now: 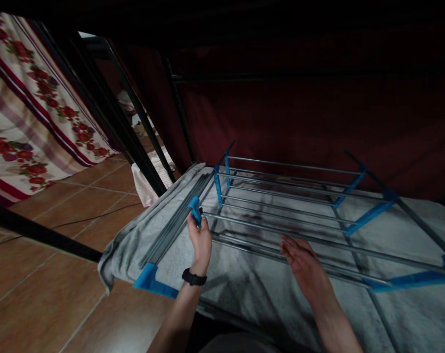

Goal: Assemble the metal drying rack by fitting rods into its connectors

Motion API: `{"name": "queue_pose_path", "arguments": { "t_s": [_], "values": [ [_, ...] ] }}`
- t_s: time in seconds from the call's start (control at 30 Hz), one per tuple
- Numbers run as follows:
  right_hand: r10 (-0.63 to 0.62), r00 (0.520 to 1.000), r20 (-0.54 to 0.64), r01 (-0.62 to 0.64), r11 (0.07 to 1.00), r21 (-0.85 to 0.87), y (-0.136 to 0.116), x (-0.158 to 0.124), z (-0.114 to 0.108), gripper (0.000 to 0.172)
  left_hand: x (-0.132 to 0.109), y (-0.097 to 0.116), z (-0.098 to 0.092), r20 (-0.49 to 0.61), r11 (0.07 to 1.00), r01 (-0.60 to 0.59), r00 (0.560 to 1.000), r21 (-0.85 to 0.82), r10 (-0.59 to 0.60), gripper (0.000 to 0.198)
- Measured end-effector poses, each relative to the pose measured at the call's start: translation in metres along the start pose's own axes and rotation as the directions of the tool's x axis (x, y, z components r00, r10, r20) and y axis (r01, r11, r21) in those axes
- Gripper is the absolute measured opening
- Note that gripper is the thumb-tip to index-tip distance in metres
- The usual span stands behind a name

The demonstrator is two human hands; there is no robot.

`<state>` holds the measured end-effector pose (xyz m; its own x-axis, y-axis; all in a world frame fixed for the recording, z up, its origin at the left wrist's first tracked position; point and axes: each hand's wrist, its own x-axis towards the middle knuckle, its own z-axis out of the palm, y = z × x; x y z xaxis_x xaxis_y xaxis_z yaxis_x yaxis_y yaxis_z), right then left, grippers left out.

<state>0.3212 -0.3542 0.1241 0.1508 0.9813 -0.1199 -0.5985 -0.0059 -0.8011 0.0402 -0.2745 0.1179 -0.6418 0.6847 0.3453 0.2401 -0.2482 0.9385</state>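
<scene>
The rack is of thin grey metal rods with a dull sheen, joined by smooth, bright blue plastic connectors. Under it lies a grey cloth, soft and matt, on a floor of smooth brown tiles with a faint gloss. The curtain is printed floral fabric, and the wristband is matt black.

You have one metal rack with about seven blue connectors, one grey cloth, and two hands at 6 o'clock.
</scene>
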Motion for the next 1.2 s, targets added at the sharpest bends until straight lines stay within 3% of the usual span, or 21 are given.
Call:
{"name": "queue_pose_path", "arguments": {
  "t_s": [0.17,0.37,0.7,1.2],
  "values": [
    [-0.001,1.0,-0.028,0.002,0.999,0.05,-0.005,0.004,0.018,0.019,0.005,-0.001,0.001,-0.025,0.996,-0.068,0.997,0.06,0.07,0.03],
    [-0.052,0.994,-0.094,0.06,0.995,0.077,-0.011,0.0,0.028,0.013,0.006,0.0,0.004,-0.045,0.994,-0.084,0.995,0.073,0.088,0.031],
    [-0.135,0.986,-0.101,0.138,0.99,0.024,-0.013,0.002,0.031,0.013,0.009,0.004,0.001,-0.076,0.98,-0.188,0.978,0.072,0.193,0.034],
    [-0.154,0.984,-0.091,0.155,0.988,0.003,-0.014,0.004,0.03,0.012,0.006,0.006,-0.002,-0.063,0.98,-0.168,0.983,0.104,0.175,0.039]
  ]
}}
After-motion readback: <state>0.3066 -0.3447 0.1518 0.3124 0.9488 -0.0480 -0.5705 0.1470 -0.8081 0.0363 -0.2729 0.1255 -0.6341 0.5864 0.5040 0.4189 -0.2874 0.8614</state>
